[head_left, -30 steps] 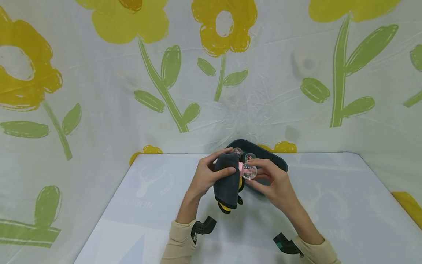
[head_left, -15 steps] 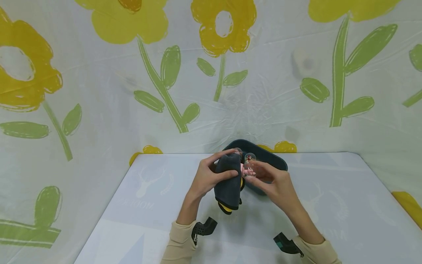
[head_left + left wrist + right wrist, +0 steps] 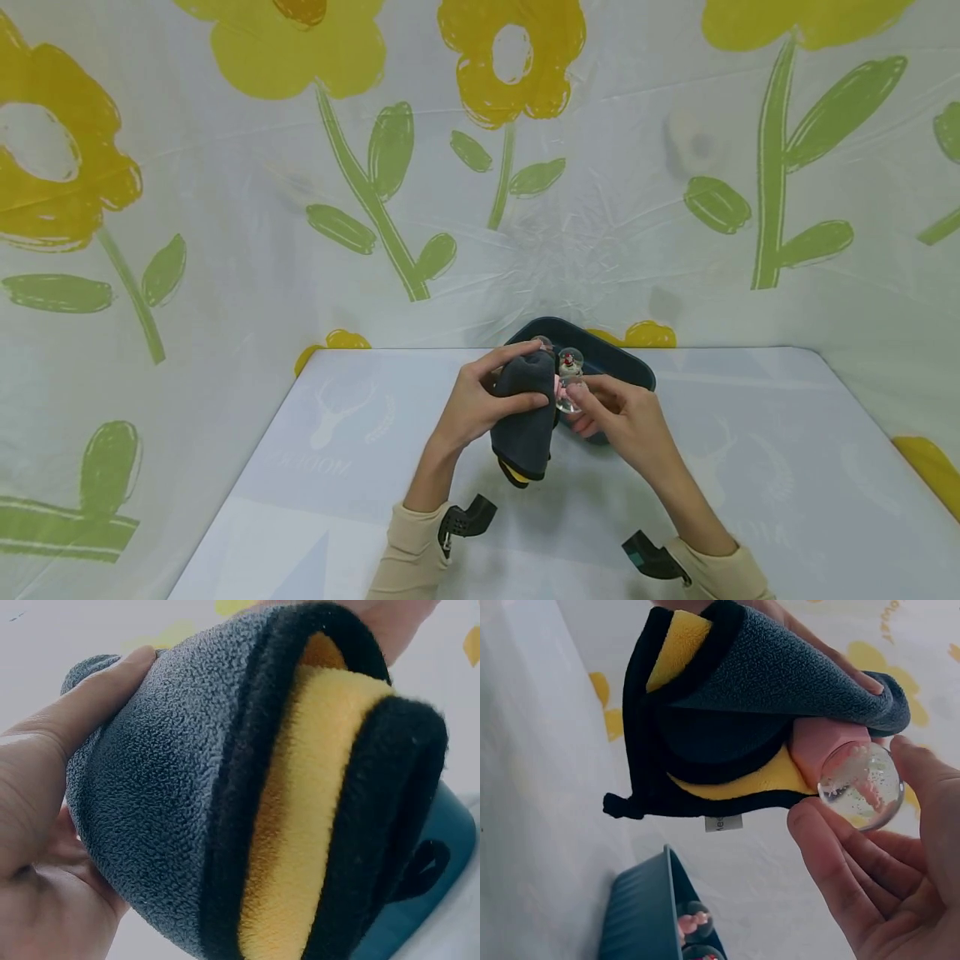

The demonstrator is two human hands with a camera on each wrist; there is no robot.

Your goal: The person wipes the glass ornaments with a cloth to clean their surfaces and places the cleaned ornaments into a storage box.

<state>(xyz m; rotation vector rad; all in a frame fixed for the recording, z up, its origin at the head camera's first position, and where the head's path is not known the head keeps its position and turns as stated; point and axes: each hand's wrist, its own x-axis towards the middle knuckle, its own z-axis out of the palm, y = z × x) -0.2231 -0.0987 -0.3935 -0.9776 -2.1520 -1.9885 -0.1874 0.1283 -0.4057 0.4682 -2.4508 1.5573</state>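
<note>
Both forearms reach forward over the bench (image 3: pixel 315 467), hands meeting just in front of a dark blue tray (image 3: pixel 615 362). The left hand (image 3: pixel 472 404) has its fingers (image 3: pixel 90 690) curled round a folded grey, black and yellow cloth (image 3: pixel 522 417), wrapped over the pink base of a small snow globe (image 3: pixel 861 785). The right hand (image 3: pixel 618 417) pinches the clear globe between fingertips. The cloth hides most of the base. More globes (image 3: pixel 568 360) sit in the tray, partly blocked.

Open tabletop (image 3: pixel 315 467) left and right of both hands; dark bin (image 3: pixel 622 367) just behind.
</note>
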